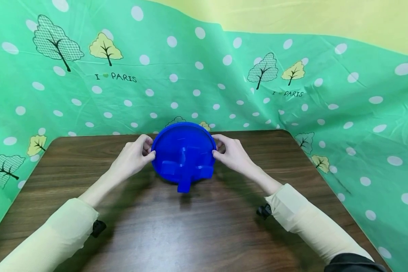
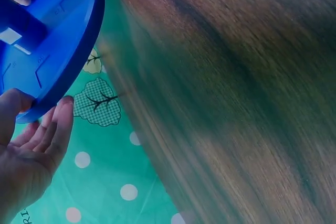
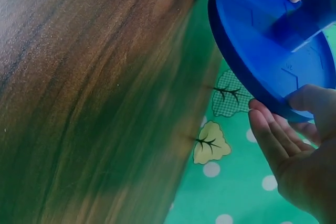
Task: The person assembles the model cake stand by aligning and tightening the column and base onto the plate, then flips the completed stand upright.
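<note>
A round blue plastic disc (image 1: 183,135) with a raised rim is held up tilted over the far part of the table. Several blocky blue prongs stick out of its face towards me, the longest pointing down at the front. My left hand (image 1: 130,155) pinches the rim at the left side, its thumb on the near face and fingers behind. At the opposite side my right hand (image 1: 234,154) pinches the rim in the same way. Faint outlines are marked on the disc's face (image 2: 60,22) in the left wrist view. The back of the disc is hidden.
The dark wood table (image 1: 183,234) spreads below both arms. A green cloth (image 1: 176,49) with white dots and trees hangs behind its far edge and along the right side. Small black devices (image 1: 98,228) sit at both wrists.
</note>
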Available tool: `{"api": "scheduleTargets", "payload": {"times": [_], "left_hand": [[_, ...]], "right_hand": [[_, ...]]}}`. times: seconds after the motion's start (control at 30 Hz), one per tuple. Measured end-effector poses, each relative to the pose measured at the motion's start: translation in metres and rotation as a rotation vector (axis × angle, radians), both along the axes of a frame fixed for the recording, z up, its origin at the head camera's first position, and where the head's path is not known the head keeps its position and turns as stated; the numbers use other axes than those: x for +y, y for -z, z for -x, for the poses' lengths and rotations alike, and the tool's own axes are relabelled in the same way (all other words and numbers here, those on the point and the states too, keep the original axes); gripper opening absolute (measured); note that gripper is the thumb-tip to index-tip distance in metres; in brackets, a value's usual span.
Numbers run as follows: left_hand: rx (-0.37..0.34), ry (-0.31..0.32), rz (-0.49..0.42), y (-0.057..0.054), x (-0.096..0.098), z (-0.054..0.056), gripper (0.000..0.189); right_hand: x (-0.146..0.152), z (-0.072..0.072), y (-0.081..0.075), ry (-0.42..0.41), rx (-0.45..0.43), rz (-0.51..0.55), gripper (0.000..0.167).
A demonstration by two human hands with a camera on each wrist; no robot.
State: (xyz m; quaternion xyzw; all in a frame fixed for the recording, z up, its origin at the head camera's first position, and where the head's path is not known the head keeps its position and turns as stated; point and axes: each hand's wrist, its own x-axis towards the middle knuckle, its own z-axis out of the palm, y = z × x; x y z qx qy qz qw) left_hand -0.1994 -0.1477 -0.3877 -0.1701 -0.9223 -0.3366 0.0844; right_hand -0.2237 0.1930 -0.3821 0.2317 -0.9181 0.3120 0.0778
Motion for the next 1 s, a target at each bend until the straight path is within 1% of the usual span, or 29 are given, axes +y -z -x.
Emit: {"api": "scheduleTargets", "payload": {"times": [0.23,0.37,0.5,0.63,0.87,1.0], "left_hand": [[-0.011,0.065,0.057,-0.001,-0.003,0.004,0.017],[-0.007,0.099,0.047,-0.003,-0.004,0.003,0.017],[0.005,0.128,0.019,-0.007,-0.005,-0.001,0.017],[0.057,0.133,0.014,-0.013,-0.005,-0.002,0.015],[0.16,0.148,0.005,-0.016,-0.008,-0.001,0.017],[0.224,0.148,0.012,-0.017,-0.008,-0.002,0.015]], "right_hand": [[0.001,-0.002,-0.004,-0.009,-0.022,0.031,0.037],[0.003,-0.004,-0.006,-0.02,-0.022,0.046,0.029],[0.006,-0.005,-0.01,-0.036,-0.026,0.076,0.023],[0.009,-0.005,-0.014,-0.059,-0.005,0.115,0.018],[0.011,-0.006,-0.016,-0.078,0.121,0.122,0.014],[0.012,-0.007,-0.015,-0.09,0.161,0.147,0.015]]}}
